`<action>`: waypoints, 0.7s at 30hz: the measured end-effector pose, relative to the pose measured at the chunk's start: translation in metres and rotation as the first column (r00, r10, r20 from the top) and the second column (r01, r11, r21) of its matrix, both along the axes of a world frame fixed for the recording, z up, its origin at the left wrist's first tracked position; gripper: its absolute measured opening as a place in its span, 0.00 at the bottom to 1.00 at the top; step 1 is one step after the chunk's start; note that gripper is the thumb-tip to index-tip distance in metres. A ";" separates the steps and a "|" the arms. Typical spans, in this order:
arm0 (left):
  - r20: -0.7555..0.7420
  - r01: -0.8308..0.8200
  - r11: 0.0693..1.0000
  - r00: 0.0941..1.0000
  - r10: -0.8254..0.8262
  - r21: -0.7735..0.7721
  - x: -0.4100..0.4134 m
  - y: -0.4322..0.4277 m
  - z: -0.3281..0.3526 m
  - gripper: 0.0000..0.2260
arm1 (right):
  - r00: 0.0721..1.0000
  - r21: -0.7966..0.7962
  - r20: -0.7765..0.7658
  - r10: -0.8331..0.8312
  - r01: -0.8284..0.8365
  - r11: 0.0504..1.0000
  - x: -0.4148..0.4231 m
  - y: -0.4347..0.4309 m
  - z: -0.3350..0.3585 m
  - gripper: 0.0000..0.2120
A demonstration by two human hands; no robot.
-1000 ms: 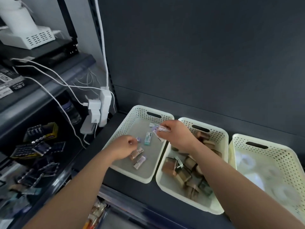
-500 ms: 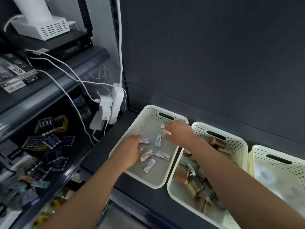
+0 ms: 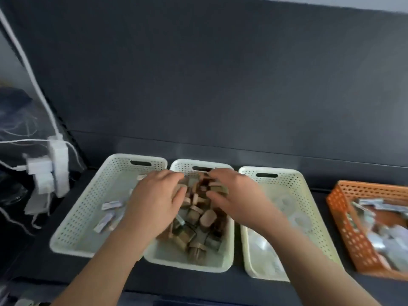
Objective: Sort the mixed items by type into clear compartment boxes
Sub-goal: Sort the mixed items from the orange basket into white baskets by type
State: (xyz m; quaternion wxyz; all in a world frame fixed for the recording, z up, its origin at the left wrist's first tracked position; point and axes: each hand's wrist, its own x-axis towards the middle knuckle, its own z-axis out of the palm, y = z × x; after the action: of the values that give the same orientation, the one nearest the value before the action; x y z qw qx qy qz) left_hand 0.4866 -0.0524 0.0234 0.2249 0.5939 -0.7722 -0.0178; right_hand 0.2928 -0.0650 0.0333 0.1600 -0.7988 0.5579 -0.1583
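Shelving of dark grey metal (image 3: 198,281) fills most of the view, with a flat back panel (image 3: 220,85) of the same grey rising behind it. Three cream perforated plastic baskets stand side by side on it, rims nearly touching: the left cream basket (image 3: 72,217), the middle cream basket (image 3: 189,261) and the right cream basket (image 3: 309,195). An orange perforated plastic basket (image 3: 344,228) sits a little apart at the far right, holding blurred pale packets. A white power strip with plugged-in adapters (image 3: 58,164) hangs at the left.

Both forearms reach over the middle cream basket. The left hand (image 3: 154,202) lies palm down across that basket's left rim, fingers close together and thumb held apart, their tips over the pile. The right hand (image 3: 238,195) hovers over the far right corner, fingers bent downward and thumb stretched out towards the left hand. Motion blur hides whether either hand holds anything.

Small brown and tan blocks (image 3: 198,217) are heaped in the middle cream basket. Thin flat pale sachets (image 3: 110,205) lie scattered in the left one. Whitish round shapes (image 3: 298,219), too blurred to identify, lie in the right one.
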 end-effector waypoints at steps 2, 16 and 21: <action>-0.018 0.096 0.995 0.995 -0.096 -0.016 -0.048 0.001 0.006 0.13 | 0.998 -0.022 -0.002 -0.070 0.070 0.997 -0.047 0.020 0.005 0.22; -0.217 0.451 0.868 0.886 -0.409 0.206 -0.390 -0.020 -0.031 0.13 | 0.901 0.085 -0.055 -0.431 0.434 0.897 -0.403 0.060 -0.021 0.18; -0.119 0.429 0.827 0.902 -0.415 0.365 -0.455 -0.043 -0.059 0.16 | 0.932 0.243 -0.065 -0.358 0.362 0.900 -0.460 0.039 -0.046 0.14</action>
State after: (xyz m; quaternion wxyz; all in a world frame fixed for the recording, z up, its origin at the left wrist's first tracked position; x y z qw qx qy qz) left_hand 0.0311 -0.0953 -0.0354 0.1087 0.4406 -0.8616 -0.2274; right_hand -0.1673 -0.0257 -0.0126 0.2225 -0.6566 0.7129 -0.1055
